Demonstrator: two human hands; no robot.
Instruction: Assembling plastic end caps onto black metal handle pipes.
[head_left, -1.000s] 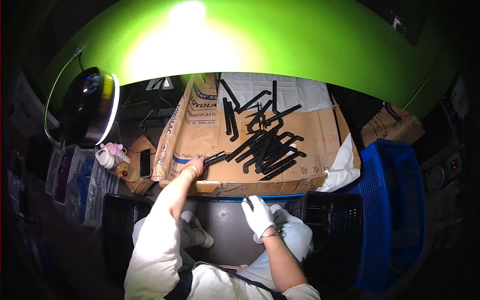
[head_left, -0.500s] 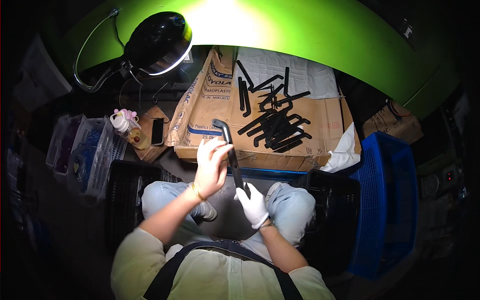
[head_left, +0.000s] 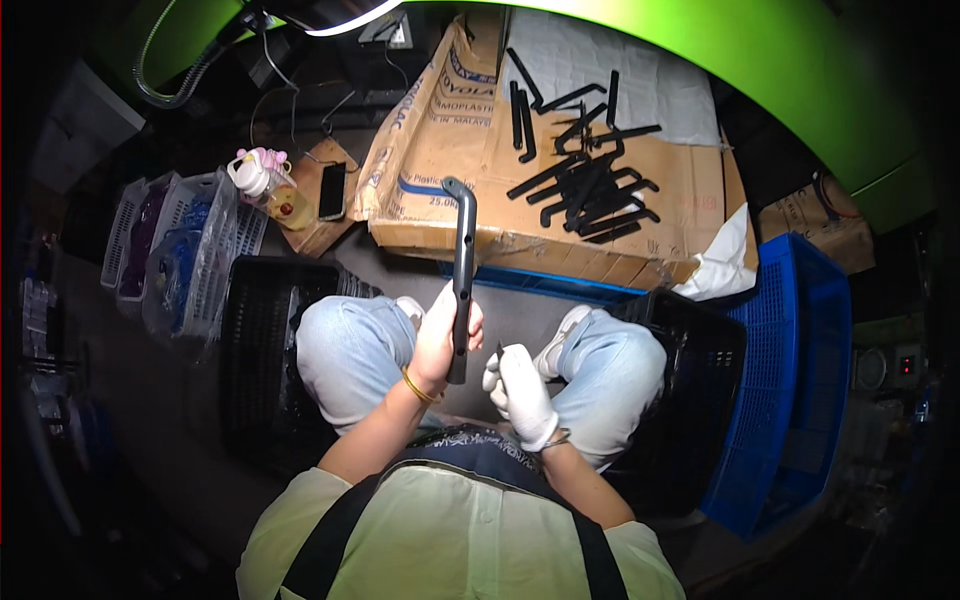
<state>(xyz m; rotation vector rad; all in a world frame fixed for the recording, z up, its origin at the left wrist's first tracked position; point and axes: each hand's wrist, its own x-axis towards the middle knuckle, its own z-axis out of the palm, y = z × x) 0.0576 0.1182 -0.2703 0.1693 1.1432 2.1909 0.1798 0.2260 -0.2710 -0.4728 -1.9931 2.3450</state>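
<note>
**Fingers clamped on one bent plastic bar, small tool at its lower end**

Fingers (head_left: 470,318) of the left hand (head_left: 440,345) wrap the black bent bar (head_left: 462,275), held upright above the lap. Gloved right hand (head_left: 522,392) pinches a small blade-like tool (head_left: 499,350) just beside the bar's lower end; its exact kind cannot be told.

Progress, as judged: one bar in work; many similar black bars (head_left: 585,175) lie piled on the flattened cardboard (head_left: 690,200) ahead.

Surroundings: black crates (head_left: 255,350) flank the knees, a blue crate (head_left: 800,400) stands at right, green machine housing (head_left: 800,70) overhead, dim floor.
</note>
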